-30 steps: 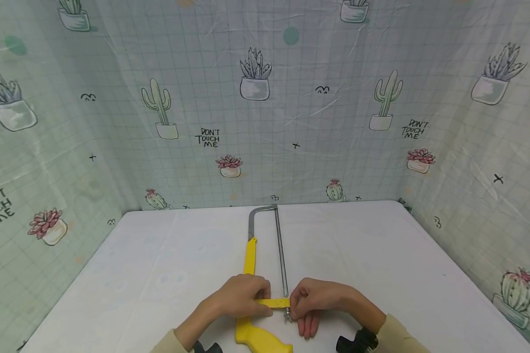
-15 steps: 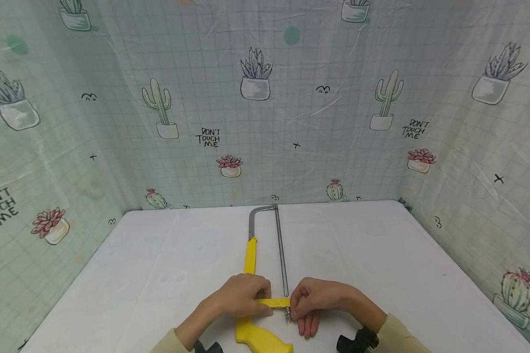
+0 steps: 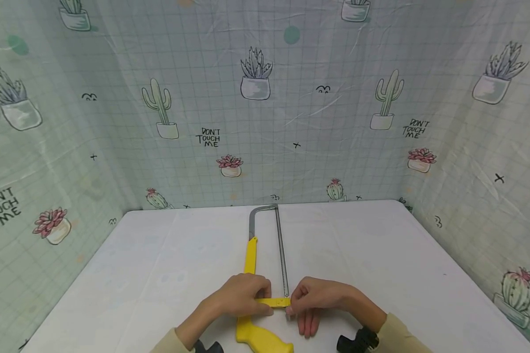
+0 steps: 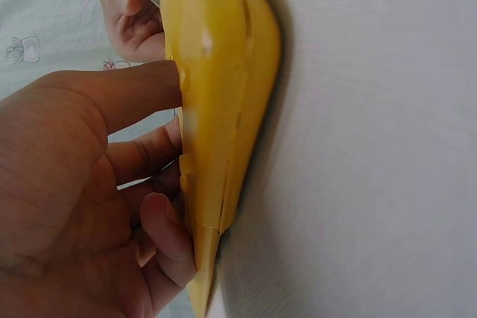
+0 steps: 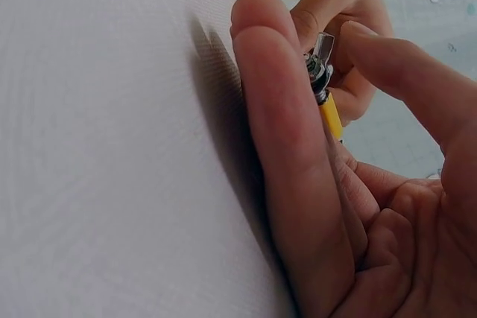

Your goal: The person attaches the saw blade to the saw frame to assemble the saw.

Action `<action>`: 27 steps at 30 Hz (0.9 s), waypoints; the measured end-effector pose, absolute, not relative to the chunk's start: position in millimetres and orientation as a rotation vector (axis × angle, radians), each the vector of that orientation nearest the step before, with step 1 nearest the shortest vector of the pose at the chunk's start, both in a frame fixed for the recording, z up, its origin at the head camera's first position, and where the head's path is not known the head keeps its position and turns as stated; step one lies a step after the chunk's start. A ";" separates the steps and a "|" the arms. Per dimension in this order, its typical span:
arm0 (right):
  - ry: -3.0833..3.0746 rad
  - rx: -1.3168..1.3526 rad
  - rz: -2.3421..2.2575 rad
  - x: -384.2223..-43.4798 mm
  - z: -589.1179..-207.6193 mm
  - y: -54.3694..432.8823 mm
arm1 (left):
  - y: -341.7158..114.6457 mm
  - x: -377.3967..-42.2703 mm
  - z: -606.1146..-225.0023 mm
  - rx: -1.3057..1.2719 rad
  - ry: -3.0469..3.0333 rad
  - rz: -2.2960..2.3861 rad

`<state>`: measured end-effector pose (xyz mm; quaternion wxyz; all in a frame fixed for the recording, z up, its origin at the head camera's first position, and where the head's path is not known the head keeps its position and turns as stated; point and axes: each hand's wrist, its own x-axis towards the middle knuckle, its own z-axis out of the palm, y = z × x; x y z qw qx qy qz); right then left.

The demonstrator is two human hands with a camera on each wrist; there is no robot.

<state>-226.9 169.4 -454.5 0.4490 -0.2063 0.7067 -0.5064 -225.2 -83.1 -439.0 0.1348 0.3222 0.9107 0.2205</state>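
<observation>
We see a yellow-and-gray hacksaw (image 3: 250, 257) lying on a white table (image 3: 357, 245), in front of the person, its handle (image 3: 265, 339) toward the near edge and its curved metal end toward the far one. The blade (image 3: 281, 255) runs along the right side of the frame. We find the left hand (image 3: 245, 295) grasping the yellow part of the frame, fingers and thumb bent around it. We see the right hand (image 3: 318, 296) at the near end of the blade, thumb and forefinger bent beside a metal wing nut (image 5: 321, 68); we cannot tell whether they pinch it. Its other fingers stretch out just above or against the table. We also see tan sleeves (image 3: 399, 336) on both arms and, behind the table, a cloth (image 3: 291, 115) printed with potted cacti.
</observation>
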 end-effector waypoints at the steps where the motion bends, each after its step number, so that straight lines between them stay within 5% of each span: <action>1: 1.753 -0.507 -1.256 -226.5 -453.9 169.0 | -83.0 -225.3 -438.8 0.936 2.641 0.638; 27: 1.829 -0.451 -1.251 -221.9 -453.6 165.2 | -83.7 -226.0 -441.6 0.899 2.630 0.637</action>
